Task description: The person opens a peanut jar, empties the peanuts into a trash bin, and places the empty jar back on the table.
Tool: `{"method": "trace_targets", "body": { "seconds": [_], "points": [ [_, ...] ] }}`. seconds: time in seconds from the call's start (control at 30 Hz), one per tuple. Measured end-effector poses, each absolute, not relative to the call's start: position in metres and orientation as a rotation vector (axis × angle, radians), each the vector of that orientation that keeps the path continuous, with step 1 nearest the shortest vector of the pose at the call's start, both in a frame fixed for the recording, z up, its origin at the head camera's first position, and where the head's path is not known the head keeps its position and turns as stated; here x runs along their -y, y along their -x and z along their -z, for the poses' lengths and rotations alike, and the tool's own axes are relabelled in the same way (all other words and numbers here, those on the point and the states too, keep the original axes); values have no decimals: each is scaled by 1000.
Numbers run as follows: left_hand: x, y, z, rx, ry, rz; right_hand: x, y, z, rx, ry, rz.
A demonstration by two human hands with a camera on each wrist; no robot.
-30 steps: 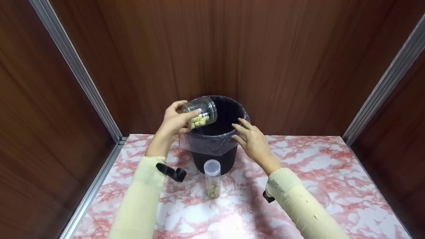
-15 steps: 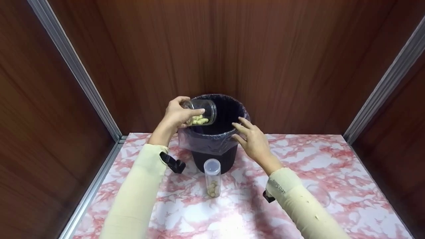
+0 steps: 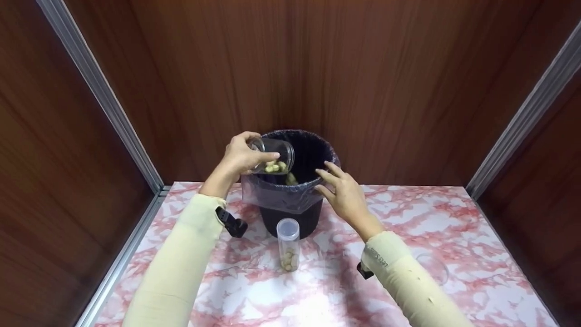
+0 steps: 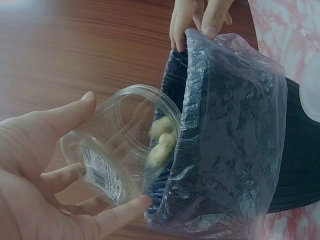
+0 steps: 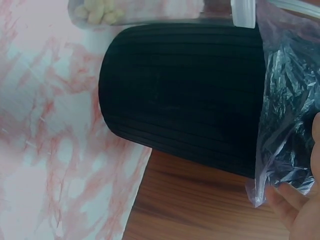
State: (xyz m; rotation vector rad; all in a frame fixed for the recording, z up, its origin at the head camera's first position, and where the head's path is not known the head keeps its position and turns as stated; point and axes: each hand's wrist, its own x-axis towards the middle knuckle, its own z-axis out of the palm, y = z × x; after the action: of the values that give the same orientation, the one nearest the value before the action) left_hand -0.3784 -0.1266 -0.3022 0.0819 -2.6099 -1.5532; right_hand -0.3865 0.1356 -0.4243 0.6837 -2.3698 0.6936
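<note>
My left hand (image 3: 243, 156) grips a clear plastic jar (image 3: 274, 150) by its base end, with the mouth tipped over the bin. Several pale yellow-green lumpy pieces (image 4: 162, 142) lie along the jar's lower wall by the mouth; more pieces (image 3: 291, 179) show just below it, inside the bin's opening. A label (image 4: 100, 172) with a barcode is on the jar's base. The black trash bin (image 3: 290, 215) wears a translucent purplish liner (image 4: 225, 130) folded over its rim. My right hand (image 3: 347, 195) holds the bin's right rim, thumb outside and fingers over the edge.
A clear lidded tube (image 3: 288, 245) with several pale pieces in its bottom stands in front of the bin. A clear round lid (image 3: 431, 268) lies on the pink-marbled table (image 3: 408, 218) at right. Brown wood-grain panels (image 3: 290, 68) rise behind and at both sides.
My left hand has moved slightly up and tipped the jar's mouth further down. Pieces have slid toward the mouth and some have left the jar into the bin. My right hand stays at the rim.
</note>
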Motion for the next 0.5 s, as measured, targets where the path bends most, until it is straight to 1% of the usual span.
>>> {"method": "trace_targets", "body": {
  "seconds": [0.33, 0.5],
  "points": [
    [125, 378, 298, 2589, -71, 1692, -136, 387, 422, 2391, -665, -690],
    [128, 375, 299, 2593, -51, 1676, -134, 388, 425, 2377, -666, -693]
  ]
}}
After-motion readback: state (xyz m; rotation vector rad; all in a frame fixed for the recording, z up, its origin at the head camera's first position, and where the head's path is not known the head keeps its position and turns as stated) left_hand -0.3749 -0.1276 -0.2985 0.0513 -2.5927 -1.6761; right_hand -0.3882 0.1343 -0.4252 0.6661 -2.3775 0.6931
